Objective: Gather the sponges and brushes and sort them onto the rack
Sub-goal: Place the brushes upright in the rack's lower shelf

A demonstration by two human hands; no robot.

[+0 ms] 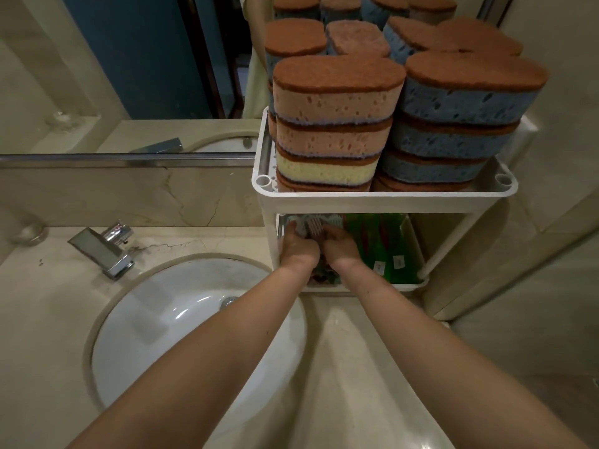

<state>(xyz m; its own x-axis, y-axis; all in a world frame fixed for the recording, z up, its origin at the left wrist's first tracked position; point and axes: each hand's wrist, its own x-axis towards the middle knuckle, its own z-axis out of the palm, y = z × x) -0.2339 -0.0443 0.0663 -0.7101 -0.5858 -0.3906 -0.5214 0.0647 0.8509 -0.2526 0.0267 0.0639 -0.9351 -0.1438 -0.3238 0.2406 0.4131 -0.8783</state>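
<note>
A white two-tier rack (382, 197) stands on the counter right of the sink. Its top shelf carries stacks of sponges: orange and yellow ones (337, 124) in front left, blue ones (460, 121) on the right, more behind. Both my hands reach into the lower shelf. My left hand (296, 249) and my right hand (340, 246) lie side by side over a bundle of pale bristled brushes (316, 223) at the shelf's left. Their fingers curl down on the brushes, though the fingertips are hidden. Green packaged items (389, 244) fill the shelf's right half.
A round white sink (155, 319) sits below left, with a chrome faucet (103, 249) at its back. A mirror (129, 59) above a steel bar (129, 156) lines the back wall. Beige wall closes the right side.
</note>
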